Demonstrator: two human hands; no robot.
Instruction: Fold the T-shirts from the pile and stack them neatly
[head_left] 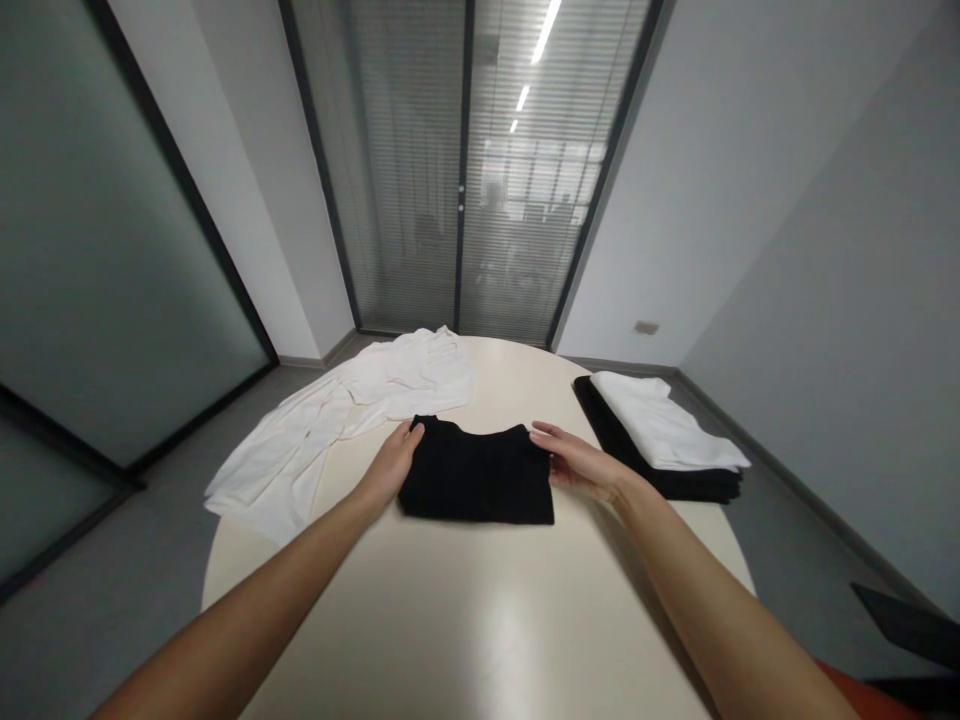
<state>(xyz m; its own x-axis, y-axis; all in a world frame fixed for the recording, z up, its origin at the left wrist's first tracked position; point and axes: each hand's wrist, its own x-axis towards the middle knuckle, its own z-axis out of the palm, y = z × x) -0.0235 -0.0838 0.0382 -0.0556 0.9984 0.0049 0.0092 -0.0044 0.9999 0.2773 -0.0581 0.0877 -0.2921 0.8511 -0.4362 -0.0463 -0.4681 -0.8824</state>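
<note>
A folded black garment (476, 475) lies in the middle of the round cream table (450, 620). My left hand (394, 462) rests against its left edge, fingers together and stretched along the fabric. My right hand (576, 462) touches its right edge, fingers extended and slightly spread. Neither hand grips the cloth; both lie flat at its sides.
A loose white garment (345, 415) is spread over the table's far left and hangs off the edge. At the far right sits a stack with a folded white garment (660, 425) on folded black garments (697, 485). Glass doors with blinds stand behind.
</note>
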